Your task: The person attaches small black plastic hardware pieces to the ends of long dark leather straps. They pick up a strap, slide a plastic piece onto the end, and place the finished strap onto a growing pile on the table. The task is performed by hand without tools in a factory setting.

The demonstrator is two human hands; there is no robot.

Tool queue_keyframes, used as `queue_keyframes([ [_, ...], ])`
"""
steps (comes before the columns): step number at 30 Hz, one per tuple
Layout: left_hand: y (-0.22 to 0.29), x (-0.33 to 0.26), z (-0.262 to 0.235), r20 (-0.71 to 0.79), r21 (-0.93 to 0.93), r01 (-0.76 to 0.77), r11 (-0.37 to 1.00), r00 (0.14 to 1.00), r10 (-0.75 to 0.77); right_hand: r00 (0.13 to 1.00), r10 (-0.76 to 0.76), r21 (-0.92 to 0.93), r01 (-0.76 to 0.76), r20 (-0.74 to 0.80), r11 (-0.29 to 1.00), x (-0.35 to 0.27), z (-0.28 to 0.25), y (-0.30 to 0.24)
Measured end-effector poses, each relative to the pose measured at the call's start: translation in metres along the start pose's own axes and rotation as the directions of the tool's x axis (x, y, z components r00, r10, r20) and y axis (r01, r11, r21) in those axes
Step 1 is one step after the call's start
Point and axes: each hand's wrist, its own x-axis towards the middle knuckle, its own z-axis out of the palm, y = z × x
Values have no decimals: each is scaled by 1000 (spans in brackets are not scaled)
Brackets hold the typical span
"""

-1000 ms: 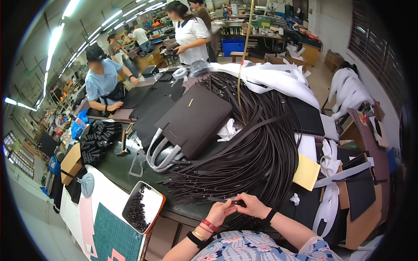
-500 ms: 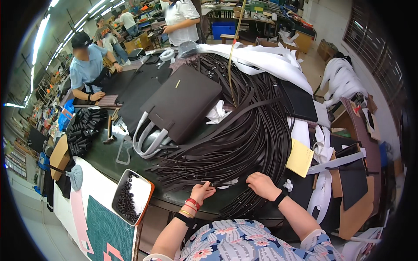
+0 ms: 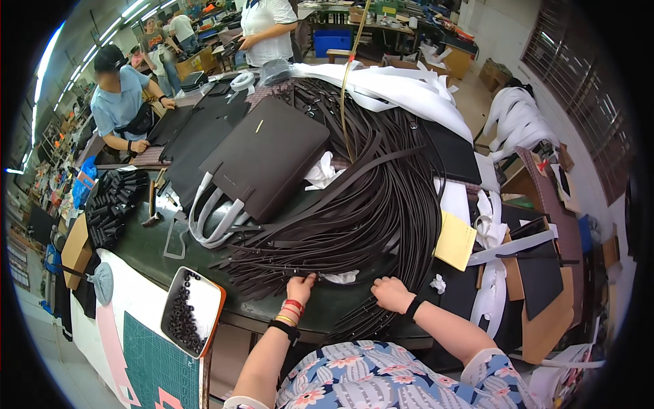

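Note:
A big heap of long dark brown leather straps [image 3: 381, 204] fans across the green table, their ends spread toward me. My left hand [image 3: 298, 288], with red and yellow bands at the wrist, is closed at the strap ends on the left, fingertips pinching a strap. To its right my right hand [image 3: 393, 295] is closed over the lower strap ends near the table edge; its fingertips are partly hidden. A dark brown handbag [image 3: 272, 153] with pale-wrapped handles [image 3: 214, 221] lies left of the heap. Beside my left hand is a white scrap [image 3: 340, 277].
A tray [image 3: 216, 310] of small black rings stands left, by a green cutting mat [image 3: 160, 368]. Black rolled pieces [image 3: 116, 204] and a hammer [image 3: 152, 211] lie beyond. Yellow paper [image 3: 455, 240] and white strips [image 3: 490, 286] are right. A co-worker [image 3: 122, 102] handles black sheets far left.
The whole view has shifted a little. My left fingers have curled up against the strap ends, and my right hand has come slightly nearer to me along the straps.

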Motion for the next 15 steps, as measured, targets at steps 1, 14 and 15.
queue_keyframes([
  [1, 16, 4, -4, -40, 235, -25, 972, 999, 35, 1000, 24, 2, -24, 3, 1000, -1, 2, 0],
  [14, 49, -20, -6, 195, -36, 481, 876, 863, -465, 969, -104, -48, 118, 223, 992, 21, -7, -11],
  [15, 45, -24, -8, 250, -64, 519, 852, 835, -490, 975, -118, -39, 127, 186, 991, 20, -5, -9],
])
